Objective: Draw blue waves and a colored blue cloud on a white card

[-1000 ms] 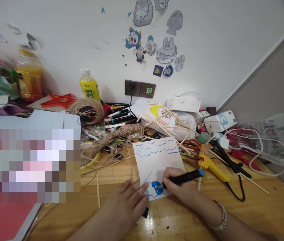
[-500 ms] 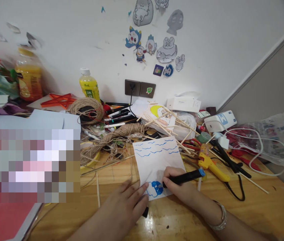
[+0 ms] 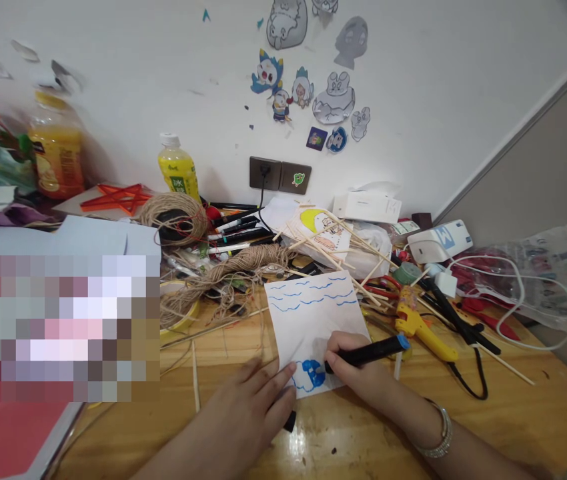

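Observation:
A white sheet of paper lies on the wooden desk, with wavy blue lines near its top and a blue filled shape near its bottom edge. My right hand is closed around a black marker with a blue end, its tip on the blue shape. My left hand lies flat with fingers stretched out, pressing the paper's lower left corner. A small black object, perhaps the marker's cap, shows under my left fingers.
Beyond the paper lie jute twine, markers, bamboo sticks and a yellow glue gun with its black cord. Two yellow drink bottles stand by the wall. Red paper lies at the left, a plastic bag at the right.
The marker tip has shifted slightly over the blue shape; my left hand has stayed on the paper.

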A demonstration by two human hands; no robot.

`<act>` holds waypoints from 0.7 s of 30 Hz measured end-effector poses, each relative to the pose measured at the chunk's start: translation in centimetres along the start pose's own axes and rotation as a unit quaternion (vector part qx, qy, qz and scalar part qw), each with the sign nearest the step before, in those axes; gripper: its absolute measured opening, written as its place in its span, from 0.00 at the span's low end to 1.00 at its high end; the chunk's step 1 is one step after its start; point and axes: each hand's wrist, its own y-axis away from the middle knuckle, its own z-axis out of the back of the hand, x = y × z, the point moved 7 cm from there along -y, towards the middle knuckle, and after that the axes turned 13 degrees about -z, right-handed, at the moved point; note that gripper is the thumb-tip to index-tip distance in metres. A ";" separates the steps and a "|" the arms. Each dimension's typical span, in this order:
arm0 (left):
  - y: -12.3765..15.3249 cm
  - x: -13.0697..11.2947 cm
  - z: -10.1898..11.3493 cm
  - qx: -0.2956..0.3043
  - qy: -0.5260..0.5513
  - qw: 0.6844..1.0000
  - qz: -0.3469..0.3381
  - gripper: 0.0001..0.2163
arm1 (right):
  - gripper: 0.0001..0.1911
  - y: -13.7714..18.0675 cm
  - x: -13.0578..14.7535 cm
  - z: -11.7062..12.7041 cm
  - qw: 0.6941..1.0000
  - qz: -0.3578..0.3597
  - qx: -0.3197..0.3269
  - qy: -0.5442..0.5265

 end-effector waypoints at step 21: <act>-0.4 0.1 0.4 0.037 0.019 0.999 -0.002 0.11 | 0.12 0.1 0.6 -0.2 0.998 0.044 -0.002 0.052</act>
